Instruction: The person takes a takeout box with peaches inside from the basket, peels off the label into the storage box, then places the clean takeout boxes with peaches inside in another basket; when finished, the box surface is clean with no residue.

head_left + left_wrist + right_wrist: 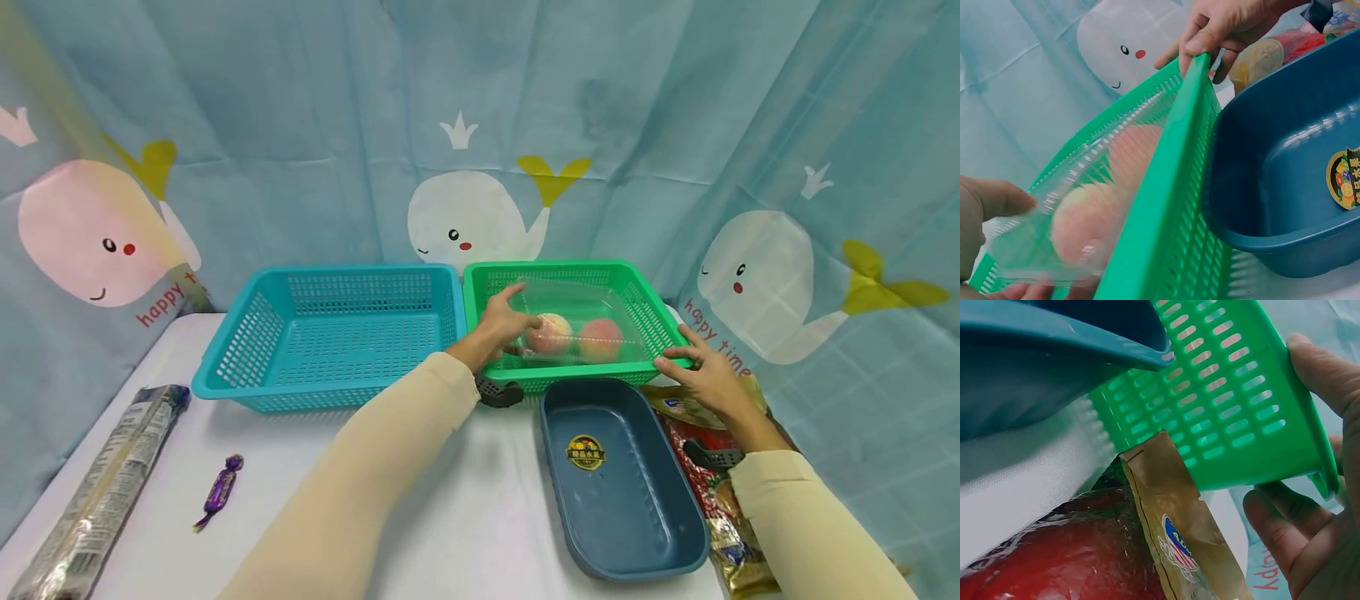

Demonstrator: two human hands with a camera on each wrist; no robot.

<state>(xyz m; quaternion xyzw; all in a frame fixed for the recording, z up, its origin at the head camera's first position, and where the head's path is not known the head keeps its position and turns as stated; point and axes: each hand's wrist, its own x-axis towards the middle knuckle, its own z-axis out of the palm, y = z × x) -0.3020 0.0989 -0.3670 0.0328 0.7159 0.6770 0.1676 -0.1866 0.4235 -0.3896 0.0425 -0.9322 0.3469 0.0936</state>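
My left hand (pixel 501 327) holds one end of a clear plastic box (pixel 562 296), thumb above and fingers below in the left wrist view. Inside the box are two pink-and-yellow peaches (pixel 550 333), side by side. The box lies within a green perforated basket (pixel 585 371). At that basket's front right corner, my right hand (pixel 705 379) grips the rim. In the right wrist view its thumb (pixel 1319 369) is on one side of the rim and its other fingers (pixel 1282 528) curl beneath.
A teal basket (pixel 315 389) stands left of the green one. In front is a dark blue tub (pixel 622 525) with a fruit sticker, beside a red-and-gold bag (pixel 723 521). A purple wrapped candy (pixel 220 492) and a long silvery package (pixel 112 475) lie at left. A whale-print curtain (pixel 300 125) hangs behind.
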